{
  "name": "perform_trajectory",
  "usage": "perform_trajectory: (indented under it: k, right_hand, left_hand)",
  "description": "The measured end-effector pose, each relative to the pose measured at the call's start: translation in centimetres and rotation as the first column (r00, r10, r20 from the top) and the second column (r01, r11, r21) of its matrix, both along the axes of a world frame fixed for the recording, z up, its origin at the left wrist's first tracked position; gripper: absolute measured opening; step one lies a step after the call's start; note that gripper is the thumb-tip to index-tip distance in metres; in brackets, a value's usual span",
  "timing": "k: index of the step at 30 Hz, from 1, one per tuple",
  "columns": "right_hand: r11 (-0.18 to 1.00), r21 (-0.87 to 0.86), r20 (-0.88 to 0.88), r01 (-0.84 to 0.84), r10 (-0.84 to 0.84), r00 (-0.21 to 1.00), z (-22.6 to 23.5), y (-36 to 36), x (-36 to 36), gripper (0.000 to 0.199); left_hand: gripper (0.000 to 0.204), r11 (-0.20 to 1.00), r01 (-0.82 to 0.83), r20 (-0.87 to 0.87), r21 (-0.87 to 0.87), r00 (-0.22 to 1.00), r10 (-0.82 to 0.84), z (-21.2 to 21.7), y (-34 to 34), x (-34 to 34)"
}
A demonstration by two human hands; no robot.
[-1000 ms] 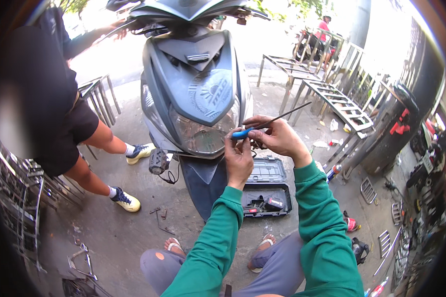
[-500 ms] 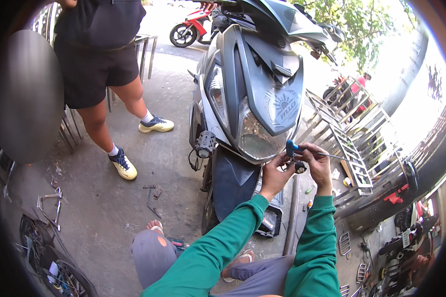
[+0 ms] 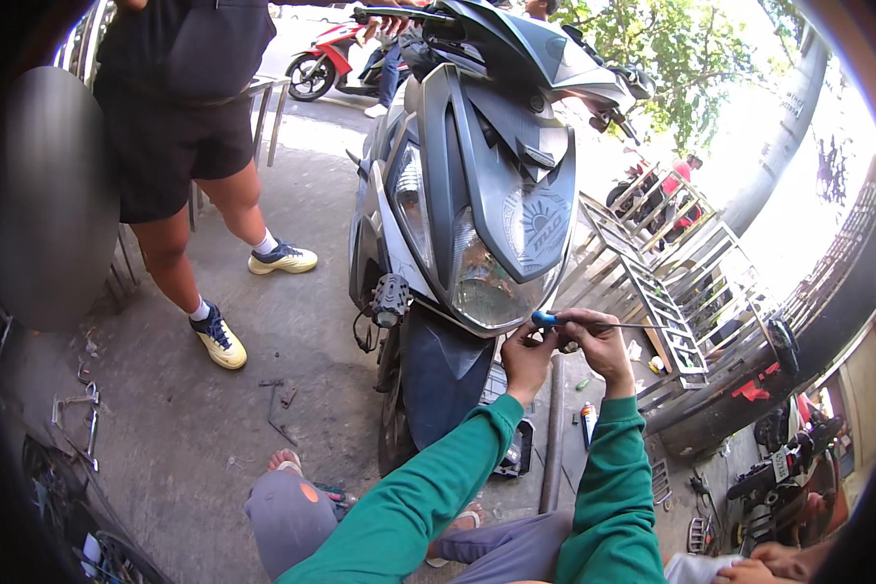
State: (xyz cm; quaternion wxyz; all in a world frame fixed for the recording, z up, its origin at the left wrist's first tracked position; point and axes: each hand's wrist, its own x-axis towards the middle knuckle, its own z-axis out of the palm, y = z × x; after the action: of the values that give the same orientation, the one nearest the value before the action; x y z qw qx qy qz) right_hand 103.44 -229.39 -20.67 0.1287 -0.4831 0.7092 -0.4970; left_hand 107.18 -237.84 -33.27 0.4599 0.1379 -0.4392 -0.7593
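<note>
In the head view, the right hand [image 3: 603,346] has its fingers closed around a blue-handled tool [image 3: 543,318], whose thin dark shaft points right; the tool is just right of the scooter's [image 3: 509,219] lower front. The left hand [image 3: 527,366] has its fingers bunched narrowly just beside the handle, though whether they grip anything I cannot tell. Nearer, the left forearm partly covers a dark case [image 3: 527,450], its contents too hidden to name. A metal pipe [image 3: 552,438] runs along its right side. Farther right are metal frames [image 3: 667,321]; left, concrete floor [image 3: 282,336] stretches between scooter and a standing person [image 3: 190,127].
</note>
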Motion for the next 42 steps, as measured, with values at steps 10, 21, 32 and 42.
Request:
perform_trajectory:
  k: [10,21,32,42]
  right_hand:
    - [0.979,0.200,-0.068,-0.026,0.040,0.997,2.3,-1.2,-1.2,0.020]
    - [0.920,0.388,-0.302,-0.046,0.174,0.937,4.0,-1.8,-1.8,0.021]
    - [0.841,0.531,-0.267,-0.102,0.281,0.922,5.4,-3.8,-3.6,0.032]
    - [0.906,0.397,-0.269,-0.149,0.270,0.924,4.6,-2.6,-3.3,0.028]
  left_hand:
    - [0.017,0.998,0.026,-0.088,0.062,0.996,-0.020,0.8,-0.1,0.2]
    - [0.020,0.968,0.165,-0.220,0.187,0.968,-0.123,-0.3,0.5,-0.1]
    - [0.030,0.992,0.125,-0.182,0.002,0.976,-0.123,0.7,-0.2,1.5]
    - [0.024,0.987,0.146,-0.119,-0.065,0.981,-0.153,0.9,-0.4,1.5]
